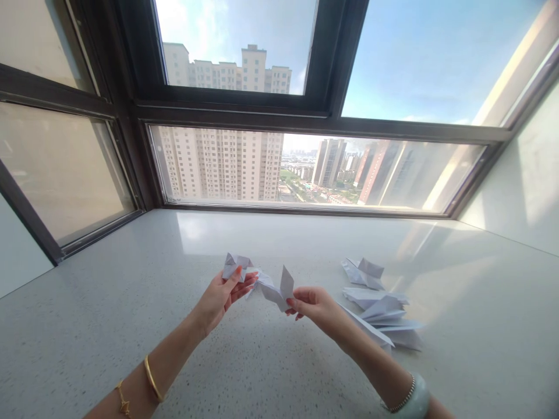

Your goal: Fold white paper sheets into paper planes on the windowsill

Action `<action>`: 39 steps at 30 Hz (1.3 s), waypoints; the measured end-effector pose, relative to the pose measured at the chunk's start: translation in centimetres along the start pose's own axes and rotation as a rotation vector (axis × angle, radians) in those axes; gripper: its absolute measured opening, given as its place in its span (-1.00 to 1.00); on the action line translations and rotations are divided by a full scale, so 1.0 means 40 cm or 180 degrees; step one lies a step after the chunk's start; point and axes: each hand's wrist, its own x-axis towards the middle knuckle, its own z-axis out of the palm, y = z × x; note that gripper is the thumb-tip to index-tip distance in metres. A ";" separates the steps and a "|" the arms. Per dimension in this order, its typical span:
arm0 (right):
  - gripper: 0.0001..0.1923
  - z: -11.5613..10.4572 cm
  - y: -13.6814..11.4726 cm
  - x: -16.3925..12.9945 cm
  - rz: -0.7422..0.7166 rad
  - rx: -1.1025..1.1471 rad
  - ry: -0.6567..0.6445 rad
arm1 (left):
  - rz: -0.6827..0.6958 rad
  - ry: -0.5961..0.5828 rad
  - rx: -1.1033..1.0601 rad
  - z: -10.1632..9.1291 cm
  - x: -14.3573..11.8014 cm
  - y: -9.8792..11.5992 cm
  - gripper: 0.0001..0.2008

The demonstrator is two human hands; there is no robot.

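My left hand [231,288] pinches a small folded white paper piece [236,265] between thumb and fingers. My right hand [312,305] grips another folded paper piece [286,283] by its lower corner, one pointed flap standing up. Between the hands lies more folded white paper [266,285], close to my left fingertips; whether it joins the piece in my right hand I cannot tell. To the right, several folded paper pieces [379,305] lie in a loose pile, partly behind my right forearm.
The speckled white counter [218,372] runs up to a dark window frame [305,210] at the back. A white wall [524,180] closes the right side. Another window pane [65,174] stands at the left. Tall buildings [227,163] show outside.
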 end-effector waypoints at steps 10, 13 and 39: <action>-0.66 0.023 -0.001 -0.009 -0.0070 0.0596 -0.0195 | -0.0247 -0.0607 0.0137 0.014 -0.023 -0.010 -0.76; -0.67 0.028 -0.006 -0.014 -0.0136 0.0634 -0.0302 | -0.0258 -0.0624 0.0079 0.019 -0.026 -0.007 -0.75; -0.73 0.010 -0.044 -0.027 -0.0627 0.1347 0.0516 | -0.0381 -0.0667 0.0176 0.055 -0.056 -0.006 -0.75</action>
